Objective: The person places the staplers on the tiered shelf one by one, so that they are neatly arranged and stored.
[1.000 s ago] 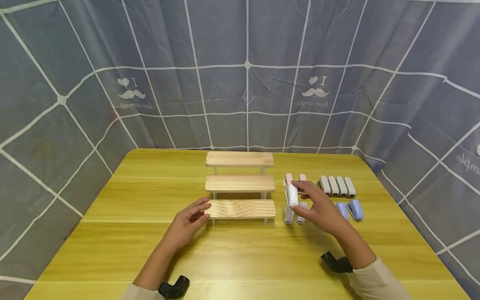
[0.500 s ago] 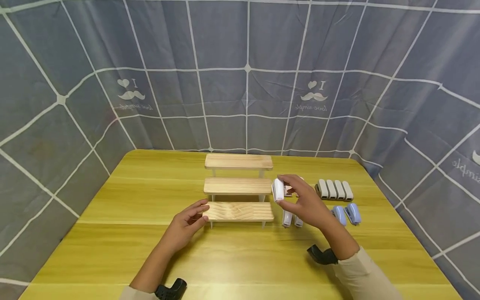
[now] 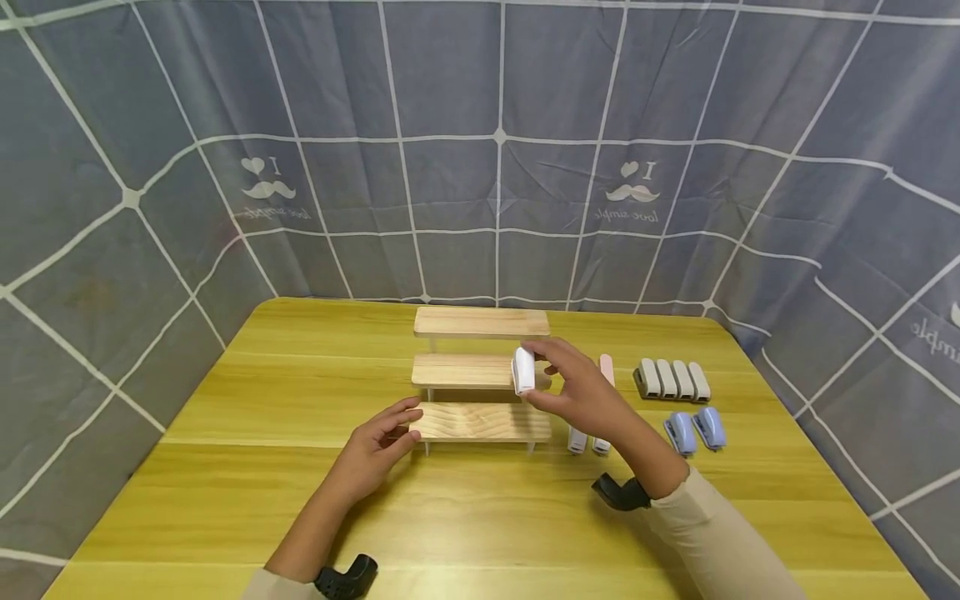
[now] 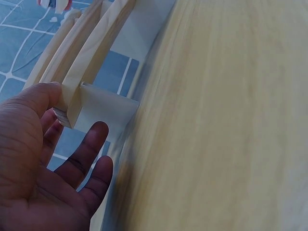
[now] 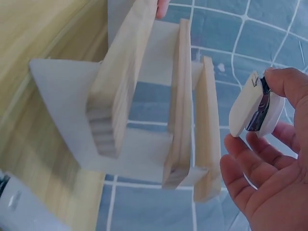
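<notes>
A three-tier wooden stand [image 3: 480,422] with white legs stands mid-table. At the left end of its lowest board, my left hand [image 3: 380,446] holds the board between thumb and fingers; two fingers hang loose below it in the left wrist view. My right hand [image 3: 585,390] pinches a small white stapler [image 3: 523,371] between thumb and fingertips. In the head view that stapler overlaps the right part of the middle board [image 3: 457,371]. The right wrist view shows the stapler's dark metal inner part [image 5: 260,113], with the boards off to its left.
Right of the stand lie two pale staplers [image 3: 577,440] and a pink stapler [image 3: 606,367], partly behind my right hand. Farther right are a row of several grey-white staplers [image 3: 672,379] and two blue staplers [image 3: 680,432]. A grey checked curtain [image 3: 450,183] surrounds the table.
My right hand has carried the white stapler leftward, from above the other staplers to in front of the middle board's right end. The left hand has stayed at the stand.
</notes>
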Motion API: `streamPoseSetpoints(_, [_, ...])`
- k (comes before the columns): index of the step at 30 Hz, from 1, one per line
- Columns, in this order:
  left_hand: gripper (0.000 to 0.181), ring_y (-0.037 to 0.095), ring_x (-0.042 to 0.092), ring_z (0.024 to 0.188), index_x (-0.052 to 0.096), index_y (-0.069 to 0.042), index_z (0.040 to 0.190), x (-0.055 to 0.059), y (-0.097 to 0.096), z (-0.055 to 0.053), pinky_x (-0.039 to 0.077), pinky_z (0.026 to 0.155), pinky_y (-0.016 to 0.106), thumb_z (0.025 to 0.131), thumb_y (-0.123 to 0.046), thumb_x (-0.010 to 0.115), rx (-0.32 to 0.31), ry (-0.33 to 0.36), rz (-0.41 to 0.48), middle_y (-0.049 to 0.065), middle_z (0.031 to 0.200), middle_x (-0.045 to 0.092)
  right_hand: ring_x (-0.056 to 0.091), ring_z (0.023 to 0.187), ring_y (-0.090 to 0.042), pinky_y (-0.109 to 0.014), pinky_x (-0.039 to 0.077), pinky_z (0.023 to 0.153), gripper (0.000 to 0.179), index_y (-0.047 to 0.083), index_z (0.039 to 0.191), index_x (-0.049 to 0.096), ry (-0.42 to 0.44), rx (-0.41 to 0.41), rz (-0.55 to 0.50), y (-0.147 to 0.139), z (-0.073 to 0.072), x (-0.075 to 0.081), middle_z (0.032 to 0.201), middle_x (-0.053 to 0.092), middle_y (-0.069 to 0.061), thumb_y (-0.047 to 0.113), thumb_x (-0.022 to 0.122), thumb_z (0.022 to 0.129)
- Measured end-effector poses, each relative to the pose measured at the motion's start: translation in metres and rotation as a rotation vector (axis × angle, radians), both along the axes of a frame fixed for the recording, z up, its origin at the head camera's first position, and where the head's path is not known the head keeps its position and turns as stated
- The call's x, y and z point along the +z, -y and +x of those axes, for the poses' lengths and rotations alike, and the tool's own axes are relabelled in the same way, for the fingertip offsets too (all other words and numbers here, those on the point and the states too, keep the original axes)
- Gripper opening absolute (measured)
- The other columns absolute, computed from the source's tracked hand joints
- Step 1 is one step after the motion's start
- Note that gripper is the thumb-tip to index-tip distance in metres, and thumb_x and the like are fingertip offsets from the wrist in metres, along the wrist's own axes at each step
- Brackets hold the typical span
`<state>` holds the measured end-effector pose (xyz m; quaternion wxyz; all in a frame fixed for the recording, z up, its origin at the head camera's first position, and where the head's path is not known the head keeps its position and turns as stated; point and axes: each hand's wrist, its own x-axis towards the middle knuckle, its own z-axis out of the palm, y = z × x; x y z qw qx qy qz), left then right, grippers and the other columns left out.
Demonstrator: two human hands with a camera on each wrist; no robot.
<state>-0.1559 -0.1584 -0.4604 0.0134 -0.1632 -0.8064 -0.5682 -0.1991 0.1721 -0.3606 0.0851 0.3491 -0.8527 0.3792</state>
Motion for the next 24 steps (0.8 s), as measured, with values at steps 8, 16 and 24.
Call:
streamPoseSetpoints(8, [0.04, 0.026, 0.056, 0.123, 0.062, -0.003, 0.133, 0.0, -0.001, 0.0, 0.049, 0.094, 0.029, 0.098, -0.022, 0.066, 0.004, -0.004, -0.004, 0.005, 0.149, 0.049, 0.056, 0.109, -0.016, -0.04, 0.051, 0.089, 0.062, 0.006, 0.142, 0.051, -0.005, 0.015, 0.01, 0.016, -0.008, 0.008, 0.133, 0.055, -0.003, 0.016, 0.079, 0.087])
streamPoseSetpoints(16, [0.04, 0.026, 0.058, 0.119, 0.063, -0.003, 0.133, 0.001, -0.001, 0.0, 0.05, 0.093, 0.03, 0.098, -0.023, 0.066, 0.01, 0.008, -0.005, 0.004, 0.148, 0.049, 0.056, 0.11, -0.019, -0.038, 0.051, 0.088, 0.065, 0.0, 0.141, 0.051, -0.05, 0.02, 0.009, 0.03, -0.013, 0.022, 0.133, 0.056, -0.006, 0.014, 0.081, 0.085])
streamPoseSetpoints(24, [0.039, 0.025, 0.059, 0.116, 0.064, -0.003, 0.132, 0.001, -0.001, 0.0, 0.05, 0.092, 0.029, 0.097, -0.022, 0.066, 0.011, 0.006, -0.001, 0.005, 0.148, 0.05, 0.058, 0.111, -0.029, -0.045, 0.051, 0.09, 0.065, 0.001, 0.142, 0.051, -0.046, 0.034, 0.0, 0.044, -0.02, 0.032, 0.133, 0.056, -0.007, 0.016, 0.08, 0.086])
